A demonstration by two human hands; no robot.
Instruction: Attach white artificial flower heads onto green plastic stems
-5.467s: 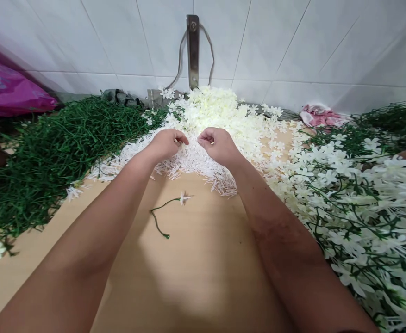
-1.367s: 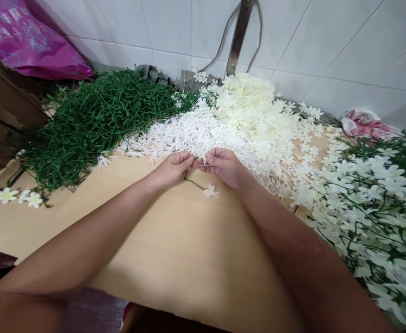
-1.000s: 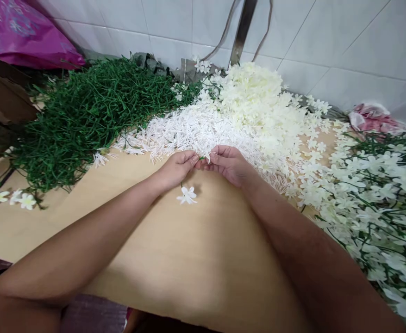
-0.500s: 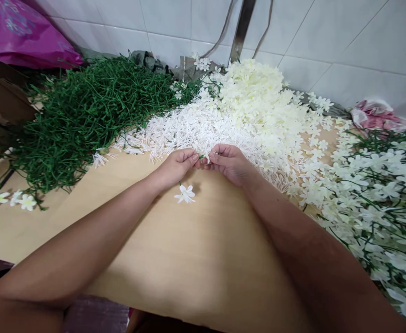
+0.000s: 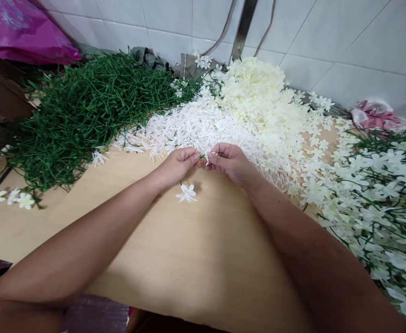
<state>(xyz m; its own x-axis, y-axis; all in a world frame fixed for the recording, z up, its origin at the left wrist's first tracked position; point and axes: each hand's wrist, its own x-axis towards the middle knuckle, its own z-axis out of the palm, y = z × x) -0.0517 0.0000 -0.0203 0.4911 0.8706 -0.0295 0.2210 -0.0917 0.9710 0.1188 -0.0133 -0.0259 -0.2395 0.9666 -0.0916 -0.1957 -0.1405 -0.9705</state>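
Observation:
My left hand (image 5: 177,164) and my right hand (image 5: 231,163) meet fingertip to fingertip at the near edge of a heap of spiky white plastic flower centres (image 5: 196,129). Both are pinched closed. The left pinches a thin green stem whose white flower (image 5: 186,193) hangs just below the fingers. The right pinches a small white piece against the stem's tip. Behind lies a mound of cream petals (image 5: 254,92).
A pile of bare green stems (image 5: 81,106) fills the left of the wooden table (image 5: 189,259). Finished flower sprigs (image 5: 372,194) crowd the right side. Three loose flowers (image 5: 4,198) lie at the far left, a magenta bag (image 5: 22,32) and white tiled wall behind.
Since 5.5 s ago the stem with one flower was lifted off the table into my left hand. Over the last second both hands stay almost still, pinching at the stem's tip.

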